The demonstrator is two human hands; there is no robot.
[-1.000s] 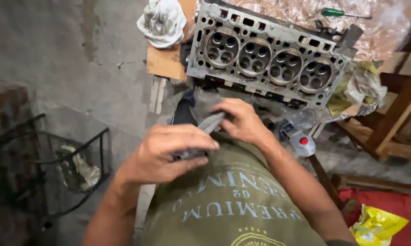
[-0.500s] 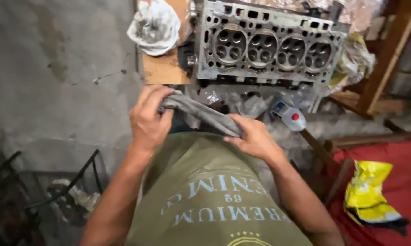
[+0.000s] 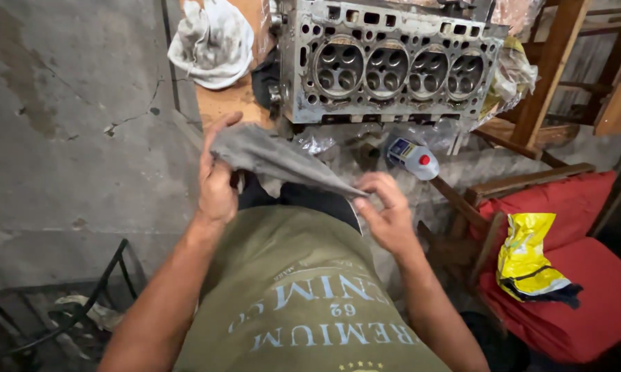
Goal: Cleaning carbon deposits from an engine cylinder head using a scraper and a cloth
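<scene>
A grey concrete floor fills the left side. At the top centre a metal cylinder head rests on a wooden board, its four round chambers facing the camera; a white rag lies bunched at the board's far left corner. A red cushioned chair at the right edge carries a yellow bag. A small white bottle with a red cap lies below the head. The grey cloth is stretched between the hands — long axis running from upper left down to the right, near the torso, short of the head. The left hand pinches its upper end; the right hand grips the lower end — hands apart, both equally engaged.
</scene>
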